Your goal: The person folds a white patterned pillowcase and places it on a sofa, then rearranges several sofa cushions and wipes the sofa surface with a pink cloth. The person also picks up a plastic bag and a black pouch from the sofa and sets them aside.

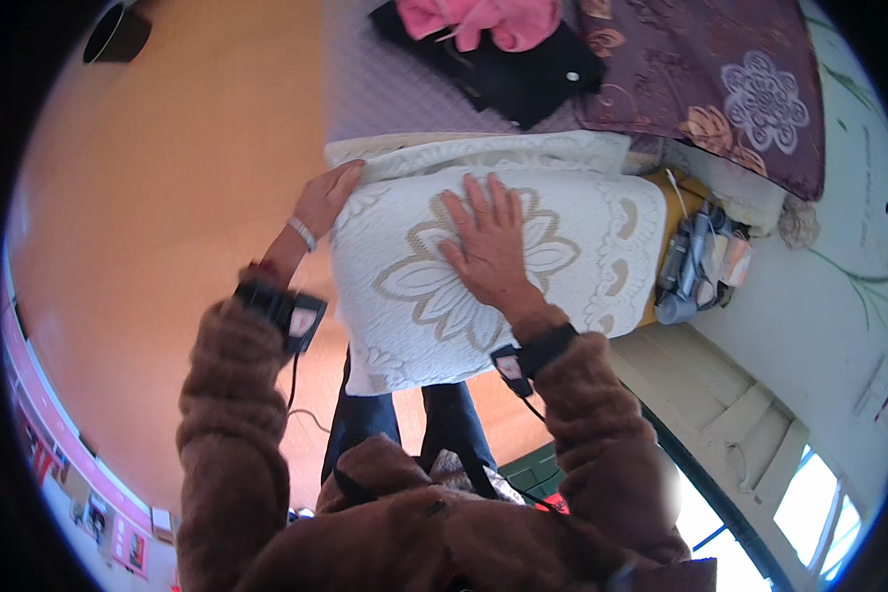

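Note:
A white textured cloth cover [407, 214] with a beige-outlined flower lies over a low surface right in front of me. My right hand [486, 248] rests flat on the flower, fingers spread. At the cover's far left corner, my left hand [331, 194] touches the edge; its fingers are close together, and whether they pinch the cloth is unclear. Along the cover's far edge runs a folded strip of white cloth [562, 150].
Beyond are a purple bedspread [355, 89], black garment [540, 89], pink garment [514, 22] and patterned purple cloth [651, 89]. Small bottles [699, 237] crowd a mustard surface [647, 296] by the wall at right. A dark bin [124, 33] stands on the floor at far left.

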A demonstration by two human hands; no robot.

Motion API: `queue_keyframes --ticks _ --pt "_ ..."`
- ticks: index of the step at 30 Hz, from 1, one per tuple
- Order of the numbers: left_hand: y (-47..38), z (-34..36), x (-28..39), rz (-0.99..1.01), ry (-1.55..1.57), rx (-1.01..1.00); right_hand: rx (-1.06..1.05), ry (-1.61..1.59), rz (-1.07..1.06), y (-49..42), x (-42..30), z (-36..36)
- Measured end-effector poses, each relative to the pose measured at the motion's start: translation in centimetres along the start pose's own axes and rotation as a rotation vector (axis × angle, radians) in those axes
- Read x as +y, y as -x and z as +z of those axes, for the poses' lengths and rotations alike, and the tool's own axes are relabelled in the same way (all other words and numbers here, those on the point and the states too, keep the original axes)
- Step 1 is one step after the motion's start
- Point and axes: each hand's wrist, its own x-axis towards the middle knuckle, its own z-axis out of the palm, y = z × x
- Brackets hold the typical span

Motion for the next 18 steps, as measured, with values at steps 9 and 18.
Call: queue_keyframes --ticks 9,18 --pt "6.6 12.6 12.3 0.468 -0.610 0.273 0.151 0.048 0.165 2.8 5.4 0.8" --pt "7.6 22.1 12.7 0.409 -0.907 0.128 0.226 0.234 0.427 10.9 26.3 -6.7"
